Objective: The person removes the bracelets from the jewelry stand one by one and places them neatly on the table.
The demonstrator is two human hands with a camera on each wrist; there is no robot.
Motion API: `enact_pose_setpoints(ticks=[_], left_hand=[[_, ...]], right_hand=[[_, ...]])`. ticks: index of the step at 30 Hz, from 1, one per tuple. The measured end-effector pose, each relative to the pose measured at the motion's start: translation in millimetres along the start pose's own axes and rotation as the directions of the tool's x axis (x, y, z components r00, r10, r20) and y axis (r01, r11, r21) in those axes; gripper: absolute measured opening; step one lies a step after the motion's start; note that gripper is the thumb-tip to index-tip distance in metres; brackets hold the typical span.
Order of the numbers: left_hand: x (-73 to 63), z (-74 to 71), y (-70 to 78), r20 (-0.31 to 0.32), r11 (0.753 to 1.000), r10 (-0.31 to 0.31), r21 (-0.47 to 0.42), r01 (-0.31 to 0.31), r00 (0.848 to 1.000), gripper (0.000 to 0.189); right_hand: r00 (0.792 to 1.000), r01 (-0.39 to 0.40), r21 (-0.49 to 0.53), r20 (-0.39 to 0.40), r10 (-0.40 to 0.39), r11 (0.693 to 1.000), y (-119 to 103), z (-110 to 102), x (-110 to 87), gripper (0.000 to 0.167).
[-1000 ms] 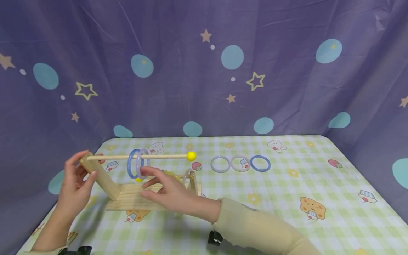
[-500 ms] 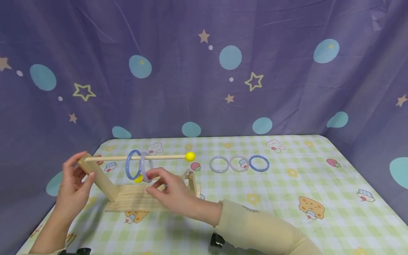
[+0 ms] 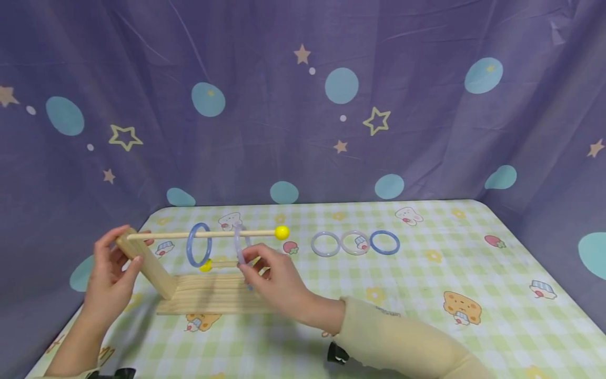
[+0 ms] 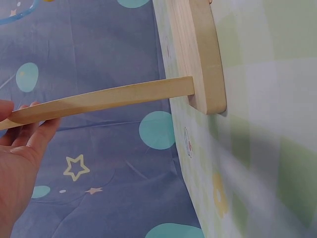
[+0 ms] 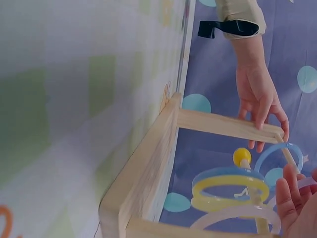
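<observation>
My right hand [image 3: 281, 284] pinches a pale purple ring [image 3: 239, 245] around the upper rod [image 3: 165, 236]; my left hand [image 3: 110, 279] grips the wooden upright [image 3: 152, 268].

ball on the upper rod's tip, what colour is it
The ball is yellow, clearest in the head view.

Bare hands [image 3: 279, 281], pale yellow sleeves [image 3: 402, 337], faint lettering [image 3: 387, 312], black wrist bands [image 5: 242, 28].

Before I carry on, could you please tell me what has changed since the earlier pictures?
The right hand has drawn the lilac ring along the upper rod toward its yellow ball, away from the blue ring. Unchanged: the left hand holds the wooden upright, the blue ring hangs on the rod, and the row of three rings lies on the table.
</observation>
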State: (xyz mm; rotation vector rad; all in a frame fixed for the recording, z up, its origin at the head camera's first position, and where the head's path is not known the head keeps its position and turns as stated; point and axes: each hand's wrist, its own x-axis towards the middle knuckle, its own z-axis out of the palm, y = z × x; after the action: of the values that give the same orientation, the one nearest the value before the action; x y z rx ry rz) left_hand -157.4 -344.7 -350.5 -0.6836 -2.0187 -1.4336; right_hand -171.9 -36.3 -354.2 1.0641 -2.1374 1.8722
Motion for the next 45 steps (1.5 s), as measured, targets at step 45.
enact_pose_setpoints(ticks=[45], left_hand=[[-0.1,0.5,-1.7,0.018,0.996,0.025,-0.086,-0.023,1.0,0.065]], right_hand=[[0.957,0.148,-0.037,-0.248,-0.152,0.988,10.1,-83.2,-20.3,0.014]])
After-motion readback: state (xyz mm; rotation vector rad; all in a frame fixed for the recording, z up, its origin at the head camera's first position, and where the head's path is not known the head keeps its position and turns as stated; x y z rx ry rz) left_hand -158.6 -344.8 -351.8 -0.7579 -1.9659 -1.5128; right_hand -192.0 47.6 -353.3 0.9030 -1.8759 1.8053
